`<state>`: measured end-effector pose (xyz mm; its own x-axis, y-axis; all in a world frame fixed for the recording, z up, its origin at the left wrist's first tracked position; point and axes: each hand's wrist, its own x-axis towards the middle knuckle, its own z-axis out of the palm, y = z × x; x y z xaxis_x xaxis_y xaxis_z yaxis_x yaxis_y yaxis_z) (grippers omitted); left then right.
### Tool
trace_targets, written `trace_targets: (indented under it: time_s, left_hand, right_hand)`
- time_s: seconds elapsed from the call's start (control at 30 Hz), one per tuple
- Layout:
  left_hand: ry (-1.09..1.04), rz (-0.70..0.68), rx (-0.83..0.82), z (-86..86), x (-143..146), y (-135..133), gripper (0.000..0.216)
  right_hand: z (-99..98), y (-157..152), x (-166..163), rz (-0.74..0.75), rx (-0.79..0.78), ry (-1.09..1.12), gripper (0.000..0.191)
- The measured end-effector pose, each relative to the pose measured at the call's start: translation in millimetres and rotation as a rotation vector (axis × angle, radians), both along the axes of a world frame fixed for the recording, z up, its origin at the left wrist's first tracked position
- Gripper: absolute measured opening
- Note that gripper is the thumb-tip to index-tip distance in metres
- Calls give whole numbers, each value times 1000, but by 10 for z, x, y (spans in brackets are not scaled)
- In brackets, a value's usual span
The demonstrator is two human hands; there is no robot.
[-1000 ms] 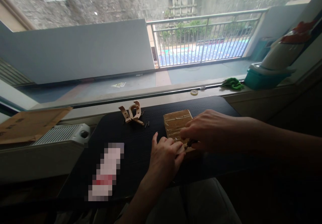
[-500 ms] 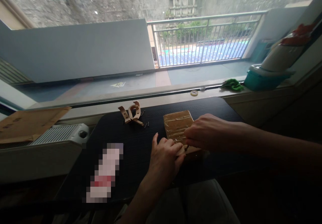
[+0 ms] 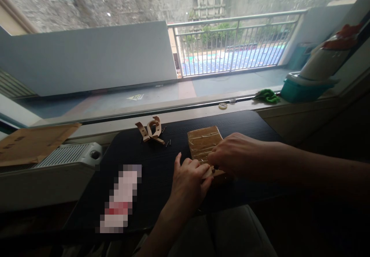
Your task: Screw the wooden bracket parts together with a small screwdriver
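Note:
A wooden block (image 3: pixel 204 135) with grooves across its top sits on the dark table. My left hand (image 3: pixel 189 180) presses on the near part of the block. Its fingers and thumb close on a small pale wooden piece (image 3: pixel 207 172), while the index finger points up and away. My right hand (image 3: pixel 234 151) is curled into a fist over the block's right side, close to the left fingertips. A small dark tip (image 3: pixel 214 170) shows below the right fist; what the fist grips is hidden.
Curved wooden pieces (image 3: pixel 156 128) with holes lie at the table's back left, with several small screws (image 3: pixel 168 143) beside them. A blurred pink strip (image 3: pixel 121 195) lies at the left. Beyond are the windowsill, a green cloth (image 3: pixel 267 96), a teal box (image 3: pixel 303 89) and a white radiator (image 3: pixel 71 155).
My right fist has shifted slightly left and turned a little over the block. My left hand and the wooden piece have stayed in place.

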<state>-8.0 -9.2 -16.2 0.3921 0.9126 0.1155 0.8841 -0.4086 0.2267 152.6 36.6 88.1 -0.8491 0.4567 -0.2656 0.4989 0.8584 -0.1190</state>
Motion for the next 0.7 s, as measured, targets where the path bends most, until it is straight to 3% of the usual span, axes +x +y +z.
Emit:
trace_targets:
  time_s: [0.27,0.47,0.7]
  left_hand:
    - [-9,-1,-5,1,0,0,12]
    - [-6,6,-1,4,-1,-9,11]
    - [-20,-9,-11,7,-3,-14,12]
  right_hand:
    - [-26,24,40,-168,95,-55,18]
    - [64,-12,2,-73,90,4,20]
    - [99,4,-62,-7,15,-36,7]
